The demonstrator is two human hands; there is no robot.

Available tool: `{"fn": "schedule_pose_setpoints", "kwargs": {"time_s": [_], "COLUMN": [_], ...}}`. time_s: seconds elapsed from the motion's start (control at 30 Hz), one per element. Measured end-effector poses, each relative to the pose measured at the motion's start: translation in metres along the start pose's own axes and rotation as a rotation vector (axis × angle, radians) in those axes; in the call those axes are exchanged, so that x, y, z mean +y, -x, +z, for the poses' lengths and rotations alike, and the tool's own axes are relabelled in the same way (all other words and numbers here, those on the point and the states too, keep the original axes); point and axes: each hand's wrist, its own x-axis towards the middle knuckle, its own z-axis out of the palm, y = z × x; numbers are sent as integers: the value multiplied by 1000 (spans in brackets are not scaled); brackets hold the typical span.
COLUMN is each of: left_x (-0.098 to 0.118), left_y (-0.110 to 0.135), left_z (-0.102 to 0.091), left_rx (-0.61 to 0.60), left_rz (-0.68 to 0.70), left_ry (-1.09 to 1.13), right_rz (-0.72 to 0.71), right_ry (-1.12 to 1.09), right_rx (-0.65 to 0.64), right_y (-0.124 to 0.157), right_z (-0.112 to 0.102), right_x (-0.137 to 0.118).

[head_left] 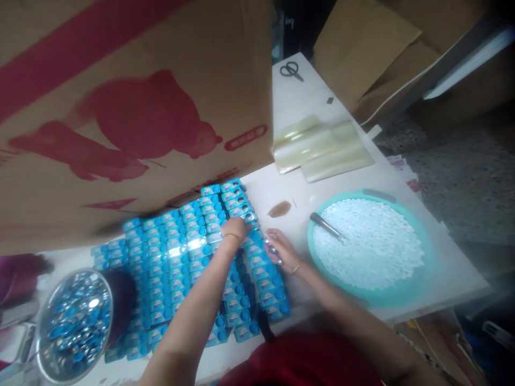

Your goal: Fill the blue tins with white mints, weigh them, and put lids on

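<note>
Rows of small blue packets (181, 252) cover the white table (298, 102) in front of me. My left hand (234, 229) reaches across them, fingers curled down onto a packet near the upper right of the rows. My right hand (281, 249) rests at the right edge of the rows, fingers closed on a small shiny item I cannot make out. Both wrists wear thin bangles.
A teal basin (402, 297) of small white pieces with a metal scoop (326, 226) stands to the right. A steel bowl (74, 324) of blue items sits lower left. A large printed cardboard box (132, 107) looms behind. Clear plastic sheets (322, 147) and scissors (292, 69) lie farther back.
</note>
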Motion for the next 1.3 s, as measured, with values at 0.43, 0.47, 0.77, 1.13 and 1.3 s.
{"fn": "schedule_pose_setpoints", "kwargs": {"time_s": [0.43, 0.47, 0.77, 1.13, 1.3], "left_x": [-6, -7, 2, 1, -2], "left_y": [45, 38, -21, 3, 32], "left_z": [27, 24, -16, -13, -5], "left_rx": [-4, 30, 55, 169, -100], "left_rz": [385, 341, 2, 299, 613], "left_ry": [1135, 1112, 105, 233, 797], "right_rz": [-18, -35, -19, 28, 66], "right_ry": [-1, -2, -44, -73, -94], "right_rx": [10, 28, -40, -96, -107], "right_y": [-26, -29, -38, -36, -43], "right_z": [16, 17, 11, 11, 17], "right_x": [-16, -16, -18, -26, -23]}}
